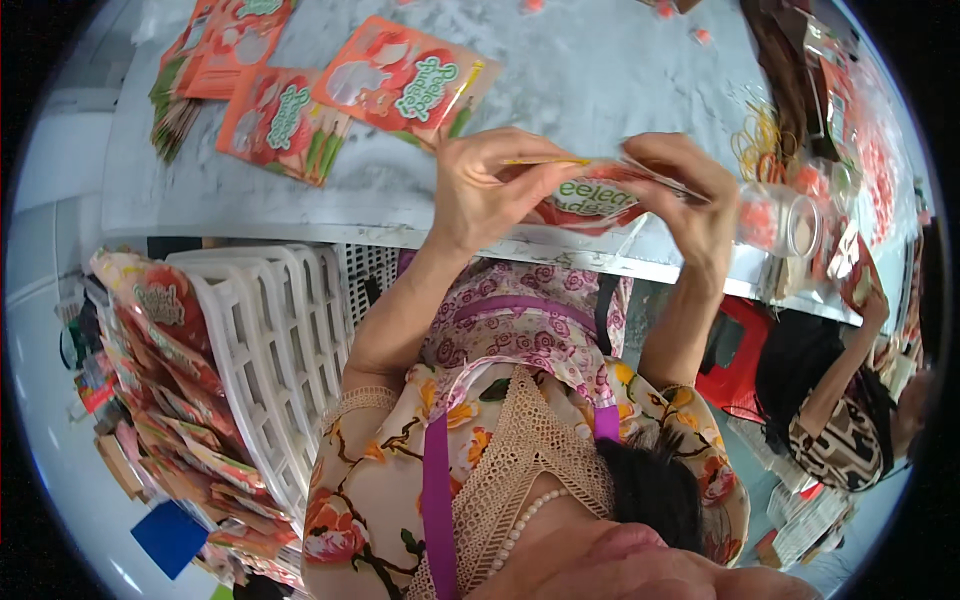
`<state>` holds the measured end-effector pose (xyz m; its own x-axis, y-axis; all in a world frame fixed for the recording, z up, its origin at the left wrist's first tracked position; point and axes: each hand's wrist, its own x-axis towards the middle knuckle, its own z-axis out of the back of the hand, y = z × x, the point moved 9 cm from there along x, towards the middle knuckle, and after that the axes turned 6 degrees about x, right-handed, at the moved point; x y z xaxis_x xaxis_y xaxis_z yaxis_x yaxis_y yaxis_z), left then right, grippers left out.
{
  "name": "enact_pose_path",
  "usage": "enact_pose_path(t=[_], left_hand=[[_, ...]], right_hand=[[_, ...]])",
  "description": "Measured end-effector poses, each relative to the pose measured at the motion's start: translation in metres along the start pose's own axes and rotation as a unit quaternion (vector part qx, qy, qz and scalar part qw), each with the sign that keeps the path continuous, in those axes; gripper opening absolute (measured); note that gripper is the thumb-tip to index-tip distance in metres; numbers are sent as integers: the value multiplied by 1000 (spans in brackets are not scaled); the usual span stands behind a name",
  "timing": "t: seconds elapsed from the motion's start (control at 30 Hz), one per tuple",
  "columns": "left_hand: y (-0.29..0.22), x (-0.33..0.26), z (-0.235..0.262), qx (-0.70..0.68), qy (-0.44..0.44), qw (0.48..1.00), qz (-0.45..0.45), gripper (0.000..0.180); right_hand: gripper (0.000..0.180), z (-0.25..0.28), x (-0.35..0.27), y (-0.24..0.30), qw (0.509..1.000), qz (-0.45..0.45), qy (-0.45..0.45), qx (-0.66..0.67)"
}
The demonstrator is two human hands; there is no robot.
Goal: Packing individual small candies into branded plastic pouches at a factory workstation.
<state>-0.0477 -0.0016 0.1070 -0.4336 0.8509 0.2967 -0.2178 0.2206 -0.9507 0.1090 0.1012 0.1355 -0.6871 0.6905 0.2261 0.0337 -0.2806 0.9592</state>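
Note:
Both of my hands hold a red and peach printed pouch (592,197) at the table's near edge. My left hand (482,188) pinches its left top corner between thumb and fingers, with a thin yellow edge showing there. Curled over the right end is my right hand (692,190), its fingertips slightly blurred. The pouch's mouth faces upward; I cannot tell how far it is parted. Two similar pouches, one (280,125) lower and one (405,82) nearer my hands, lie flat to the left. Beyond them is an overlapping stack of pouches (232,48).
A clear jar (785,220) with pink-red pieces stands right, beside yellow rubber bands (765,145). Plastic bags (880,190) cover the table's right end. At lower left, a white basket (265,350) adjoins many filled pouches (165,310). Another person's arm (840,360) is at right, near a red stool (735,355).

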Motion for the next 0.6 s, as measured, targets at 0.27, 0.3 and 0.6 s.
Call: enact_pose_path(t=[0.27,0.3,0.6], left_hand=[[-23,-1,-1,40,4,996,-84,8],[-26,-2,-1,39,5,995,-87,8],[-57,-19,23,118,-54,983,-127,6]], right_hand=[[30,-33,12,57,934,162,98,-302],[28,-33,13,56,927,163,113,-319],[18,-69,10,87,909,248,196,-273]])
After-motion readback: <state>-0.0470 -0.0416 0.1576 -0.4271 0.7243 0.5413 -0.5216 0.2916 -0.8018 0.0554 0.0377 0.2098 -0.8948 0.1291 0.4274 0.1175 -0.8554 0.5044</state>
